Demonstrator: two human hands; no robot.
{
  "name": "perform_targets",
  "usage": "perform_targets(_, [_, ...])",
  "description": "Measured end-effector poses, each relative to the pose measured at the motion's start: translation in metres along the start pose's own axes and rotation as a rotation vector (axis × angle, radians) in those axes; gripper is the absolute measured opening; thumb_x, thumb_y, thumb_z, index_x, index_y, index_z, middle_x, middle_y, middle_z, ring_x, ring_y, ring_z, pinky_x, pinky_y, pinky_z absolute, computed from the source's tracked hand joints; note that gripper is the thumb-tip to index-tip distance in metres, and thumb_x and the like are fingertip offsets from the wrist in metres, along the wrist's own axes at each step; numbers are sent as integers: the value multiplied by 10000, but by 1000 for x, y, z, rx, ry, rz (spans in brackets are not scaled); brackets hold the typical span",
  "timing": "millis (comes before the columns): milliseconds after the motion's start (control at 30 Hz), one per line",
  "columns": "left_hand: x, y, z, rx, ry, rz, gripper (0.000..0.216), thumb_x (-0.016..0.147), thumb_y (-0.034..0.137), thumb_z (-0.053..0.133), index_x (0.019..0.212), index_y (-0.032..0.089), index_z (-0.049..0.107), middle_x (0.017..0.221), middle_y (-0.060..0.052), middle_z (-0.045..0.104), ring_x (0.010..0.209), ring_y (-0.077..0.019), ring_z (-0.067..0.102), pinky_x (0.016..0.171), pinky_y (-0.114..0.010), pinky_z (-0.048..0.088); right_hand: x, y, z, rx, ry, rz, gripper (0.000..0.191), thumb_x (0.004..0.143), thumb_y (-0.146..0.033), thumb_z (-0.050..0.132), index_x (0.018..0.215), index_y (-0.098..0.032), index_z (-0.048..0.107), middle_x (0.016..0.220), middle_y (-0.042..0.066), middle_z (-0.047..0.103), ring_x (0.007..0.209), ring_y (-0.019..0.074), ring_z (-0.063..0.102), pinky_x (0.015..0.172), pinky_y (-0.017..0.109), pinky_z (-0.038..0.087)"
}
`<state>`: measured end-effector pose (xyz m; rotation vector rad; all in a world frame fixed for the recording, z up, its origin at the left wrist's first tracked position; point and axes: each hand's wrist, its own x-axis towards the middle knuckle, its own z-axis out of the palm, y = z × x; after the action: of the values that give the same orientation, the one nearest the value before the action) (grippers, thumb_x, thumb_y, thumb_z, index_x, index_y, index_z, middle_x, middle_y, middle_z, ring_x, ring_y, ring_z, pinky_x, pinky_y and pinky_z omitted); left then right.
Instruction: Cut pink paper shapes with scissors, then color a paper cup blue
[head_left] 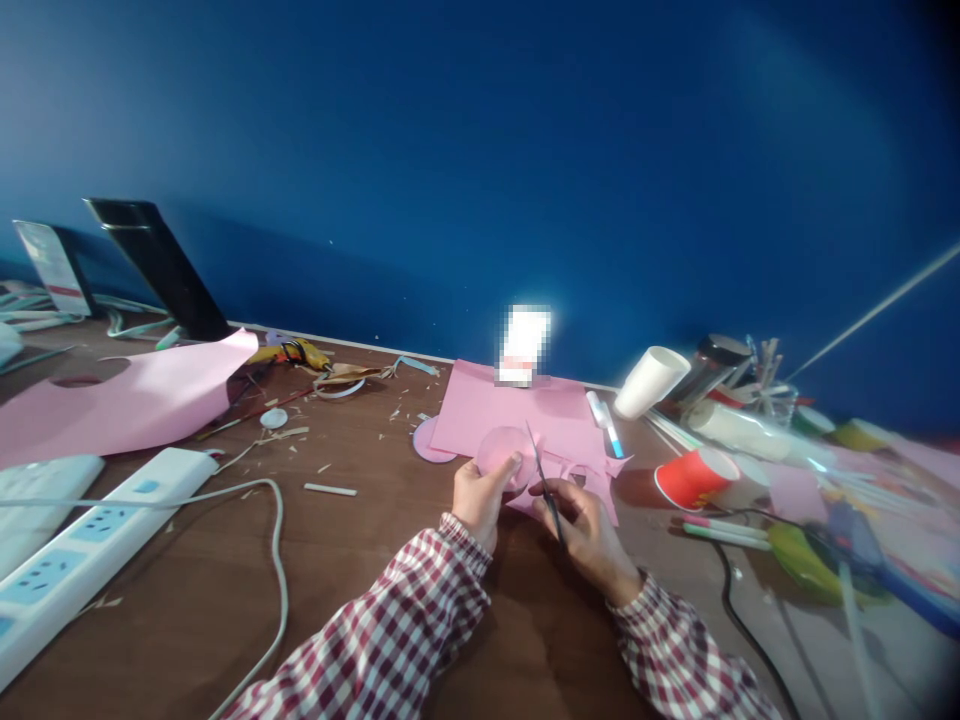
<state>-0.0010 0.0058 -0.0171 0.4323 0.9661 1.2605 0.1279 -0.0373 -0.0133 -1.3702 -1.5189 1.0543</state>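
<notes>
Gripping a pink paper piece (504, 450) by its near edge, the left hand (480, 495) was closed on it, fingers curled beneath and thumb pressed on top. The piece was raised just off the counter (360, 600), directly ahead of that hand. Judgement: the edge pinch left the rounded rim free and clear of the wood.

The right hand (585, 525) was closed round the handles of the scissors (538, 462). The blades pointed away and slightly leftward, meeting the right side of the piece. How far the blades were parted could not be told. Both hands sat close together, so paper and tool met between them.

Just beyond both hands a pink sheet (517, 405) lay flat, with ragged pink offcuts (600, 480) past the right hand. A pink disc (426, 442) lay on the counter beyond the left hand, partly under the sheet's edge. A marker (606, 422) lay beyond the right hand.

To the right of the right hand a red cup (694, 477) lay on its side, and a white cup (651, 380) lay tipped farther off.

Well to the left of the left hand lay a power strip (97, 530) with a looping cable (277, 540), probably pushed aside. Farther still lay a large pink sheet (127, 400), apparently with a round hole in it. Two dark screens (165, 265) leaned against the blue wall (480, 150).
</notes>
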Motion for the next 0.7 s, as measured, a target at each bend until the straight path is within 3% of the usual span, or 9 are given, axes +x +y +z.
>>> perform_targets(400, [0,-3,-2,75,0,16,358,525,339,792,696,98,589,560,-7,574,504,-117,555,472,-239,444,0,-2,-1,41,-8,11,233,802,-366,599,909,-158,599,621,-7,519,536,117,466,472,213,376])
perform_targets(700, [-1,0,0,33,-3,-4,381,503,309,799,750,76,626,621,-55,635,549,-152,599,519,-275,481,0,-3,-2,28,4,9,218,798,-359,600,880,-157,610,601,-14,495,514,110,428,454,212,342])
